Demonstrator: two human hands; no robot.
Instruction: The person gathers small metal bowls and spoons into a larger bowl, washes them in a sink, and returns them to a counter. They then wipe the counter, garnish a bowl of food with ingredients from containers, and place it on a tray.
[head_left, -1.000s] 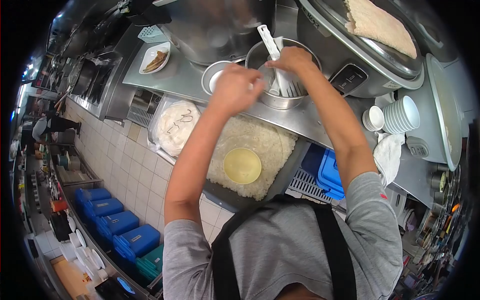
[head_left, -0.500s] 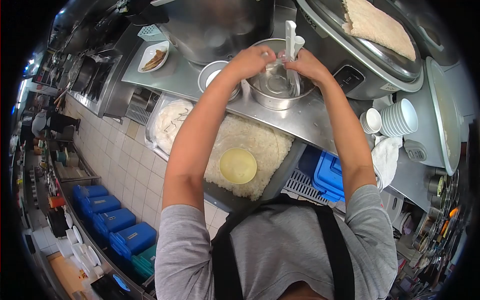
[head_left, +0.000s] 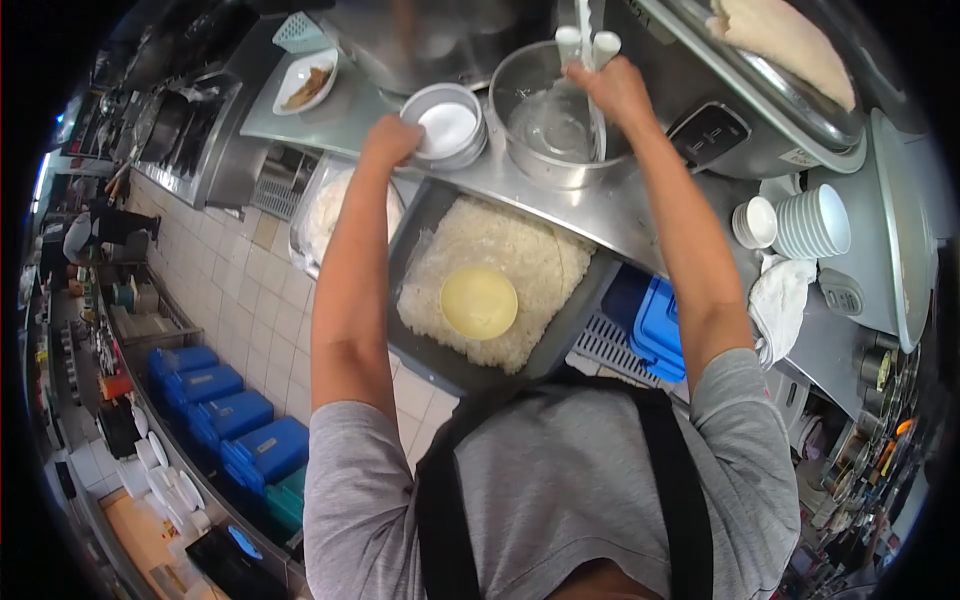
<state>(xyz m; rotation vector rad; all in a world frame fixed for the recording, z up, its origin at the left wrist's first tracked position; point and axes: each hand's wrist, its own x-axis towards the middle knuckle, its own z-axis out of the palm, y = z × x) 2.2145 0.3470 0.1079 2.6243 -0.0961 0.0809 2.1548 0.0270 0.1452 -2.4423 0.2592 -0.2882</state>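
Observation:
My left hand pinches the left rim of a small round metal container, which holds something white. Just right of it on the steel counter stands a larger metal pot with clear water in it. Several long white utensils lean in this pot, their handles rising above its rim. My right hand is closed round the handles at the pot's right side. Below the counter, a yellow bowl sits on a wide bed of cooked rice in a grey tub.
A white dish with brown food stands at the counter's left. Large cookers line the back and right. Stacked white bowls and a white cloth lie to the right. A person bends at far left.
My left hand has left the large pot and moved left to the small container's rim. My right hand has shifted up on the utensil handles. The view has shifted slightly.

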